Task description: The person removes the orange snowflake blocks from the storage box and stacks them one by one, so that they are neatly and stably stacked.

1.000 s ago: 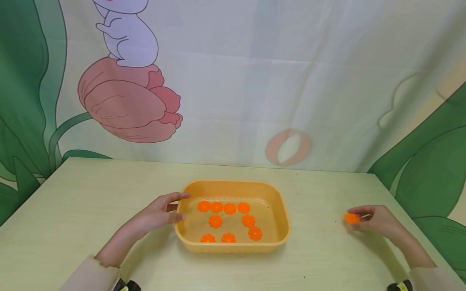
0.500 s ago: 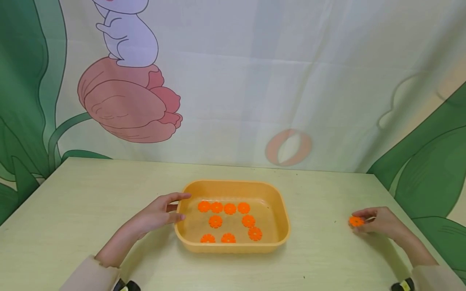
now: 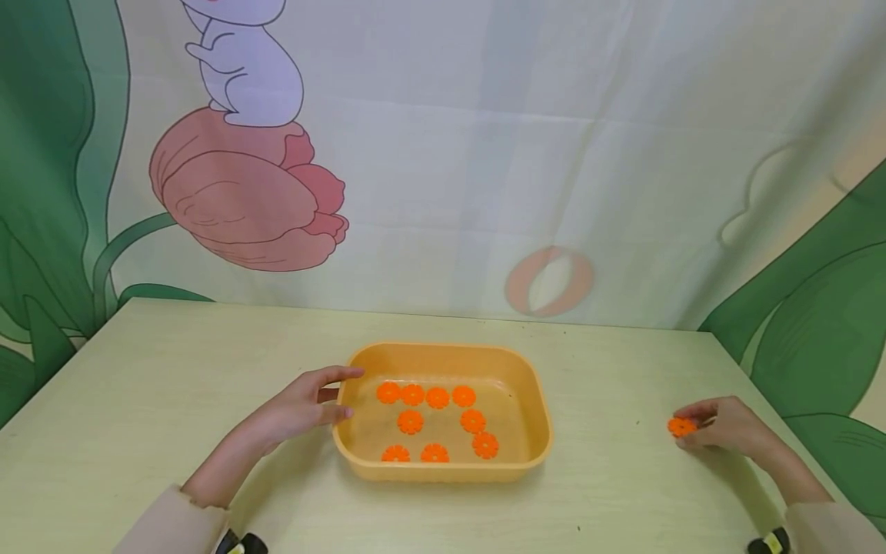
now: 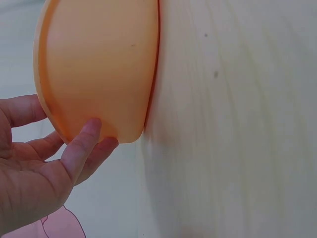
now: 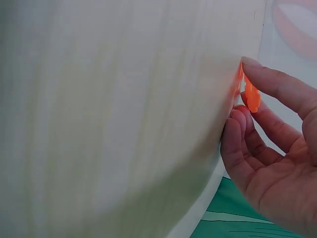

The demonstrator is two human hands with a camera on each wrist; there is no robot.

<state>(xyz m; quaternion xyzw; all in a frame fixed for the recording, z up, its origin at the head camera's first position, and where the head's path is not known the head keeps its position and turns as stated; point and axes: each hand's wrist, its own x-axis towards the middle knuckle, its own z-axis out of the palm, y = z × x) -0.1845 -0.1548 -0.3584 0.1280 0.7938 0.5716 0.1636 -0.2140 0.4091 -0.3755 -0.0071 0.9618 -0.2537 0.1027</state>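
Note:
A yellow-orange plastic basin (image 3: 443, 471) stands on the table with several orange flower-shaped pieces (image 3: 410, 422) lying flat on its floor. At the basin's left end my left hand (image 3: 301, 408) grips the rim; in the left wrist view, the hand's fingers (image 4: 88, 136) touch the basin's end wall (image 4: 99, 69). Far to the right of the basin, my right hand (image 3: 730, 425) pinches another orange flower-shaped piece (image 3: 681, 427) close to the tabletop. In the right wrist view this piece (image 5: 252, 94) shows edge-on at the fingertips, partly hidden by them.
The pale wooden tabletop (image 3: 609, 492) runs back to a printed curtain (image 3: 429, 192) behind it. Its right edge lies near my right hand. Small dark specks dot the surface.
My right hand has shifted slightly right and toward me, with the orange flower-shaped piece at its fingertips. The left hand and basin have stayed in place.

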